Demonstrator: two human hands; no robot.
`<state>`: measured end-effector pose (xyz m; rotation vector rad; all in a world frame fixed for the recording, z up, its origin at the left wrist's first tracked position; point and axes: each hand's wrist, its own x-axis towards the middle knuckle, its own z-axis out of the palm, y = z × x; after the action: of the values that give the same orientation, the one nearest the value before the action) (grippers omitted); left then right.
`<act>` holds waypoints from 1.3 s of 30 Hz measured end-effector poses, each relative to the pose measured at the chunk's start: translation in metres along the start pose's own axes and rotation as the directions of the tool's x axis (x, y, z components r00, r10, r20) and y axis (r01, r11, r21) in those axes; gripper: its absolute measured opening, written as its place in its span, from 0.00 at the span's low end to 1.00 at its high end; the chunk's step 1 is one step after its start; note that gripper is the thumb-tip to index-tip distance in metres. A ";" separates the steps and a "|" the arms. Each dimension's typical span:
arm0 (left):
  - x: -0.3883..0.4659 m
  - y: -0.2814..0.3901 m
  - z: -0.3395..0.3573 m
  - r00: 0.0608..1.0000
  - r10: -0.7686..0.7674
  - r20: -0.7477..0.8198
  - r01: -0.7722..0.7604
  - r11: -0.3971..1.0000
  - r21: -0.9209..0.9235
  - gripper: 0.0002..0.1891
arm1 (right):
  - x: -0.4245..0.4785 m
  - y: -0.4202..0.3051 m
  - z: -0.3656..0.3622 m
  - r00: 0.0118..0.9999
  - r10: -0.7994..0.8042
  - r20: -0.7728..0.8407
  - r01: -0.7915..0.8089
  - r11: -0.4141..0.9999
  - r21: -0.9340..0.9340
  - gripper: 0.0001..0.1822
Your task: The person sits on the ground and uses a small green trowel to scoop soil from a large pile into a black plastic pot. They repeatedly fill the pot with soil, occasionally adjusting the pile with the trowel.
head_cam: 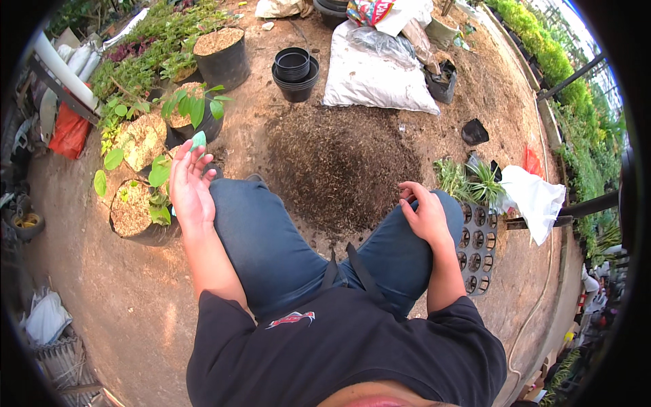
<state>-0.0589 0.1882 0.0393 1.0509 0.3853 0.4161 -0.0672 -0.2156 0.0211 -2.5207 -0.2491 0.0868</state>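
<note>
My left hand (192,191) is raised beside my left knee, palm turned inward and fingers apart. A pale green leaf (199,140) shows at its fingertips; whether they touch it, I cannot tell. Close by on the left are leafy potted plants (161,170), including a black pot (131,208) filled with light brown material. My right hand (424,216) rests on my right knee with loosely bent fingers and nothing visible in it. Between and beyond my knees spreads a mound of dark, coarse potting mix (341,163) on the ground.
Stacked black plastic pots (295,74) stand past the mound, beside a white sack (374,76) topped with plastic bags. To my right lie a black plastic tray (475,249), spiky green plants (483,185) and a white bag (534,198). A large black pot (222,63) stands far left.
</note>
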 end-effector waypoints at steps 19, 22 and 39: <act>0.013 -0.113 -0.154 0.966 0.235 -0.110 0.009 0.393 0.920 0.09 | 0.025 -0.001 0.025 0.994 -0.039 0.107 0.066 0.962 -0.264 0.12; 0.020 -0.119 -0.173 0.933 0.314 -0.177 0.062 0.344 0.937 0.09 | 0.028 -0.007 0.026 0.992 -0.002 0.128 0.040 0.955 -0.295 0.11; 0.074 -0.134 -0.269 0.888 0.061 -0.456 0.460 -0.074 0.885 0.22 | 0.034 -0.004 0.028 0.995 -0.002 0.101 0.032 0.954 -0.297 0.11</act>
<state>-0.1087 0.3685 -0.2075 2.4075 1.3668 -0.1057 -0.0377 -0.1894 0.0004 -2.8189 -0.3472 0.1809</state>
